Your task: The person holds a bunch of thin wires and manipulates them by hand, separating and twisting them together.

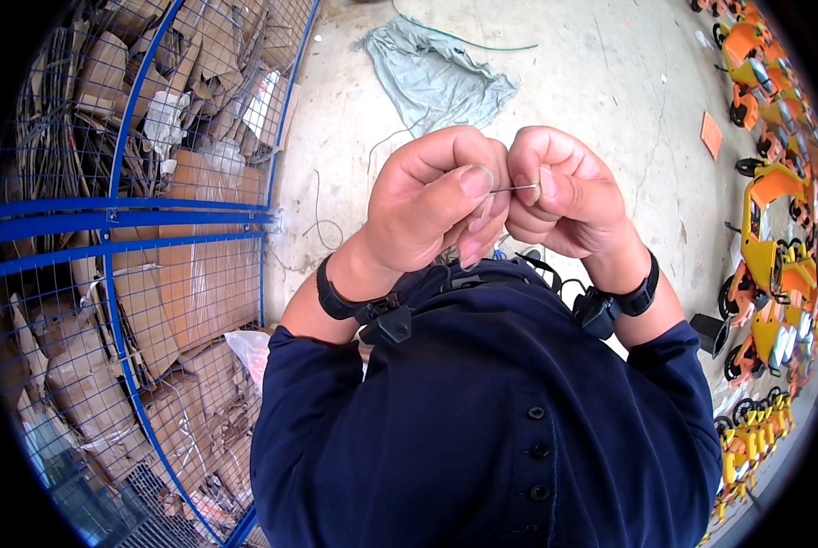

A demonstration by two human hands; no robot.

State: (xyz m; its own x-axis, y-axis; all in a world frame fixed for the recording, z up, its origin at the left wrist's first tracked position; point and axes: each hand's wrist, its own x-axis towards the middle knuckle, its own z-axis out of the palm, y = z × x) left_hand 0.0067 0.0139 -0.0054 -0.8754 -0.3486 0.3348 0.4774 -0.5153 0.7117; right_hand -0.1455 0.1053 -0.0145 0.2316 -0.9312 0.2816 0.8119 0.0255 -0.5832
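Observation:
Held up before my dark shirt, my left hand (436, 201) and my right hand (560, 192) are close together, both with curled fingers. A short, thin metal wire (504, 190) runs between them, pinched at the thumb of each hand; whether it is a wire or a needle is hard to tell. Each wrist wears a black strap with a small device. Beyond my hands a crumpled pale grey-green cloth or bag (436, 73) lies on the concrete floor, with thin cord (319, 219) loose to its lower left.
A blue mesh cage (108, 219) full of flattened cardboard fills the left side. Rows of small orange and yellow wheeled vehicles (765, 237) line the right. An orange square piece (710, 135) lies on the floor, and a pale plastic bag (249, 356) is beside the cage.

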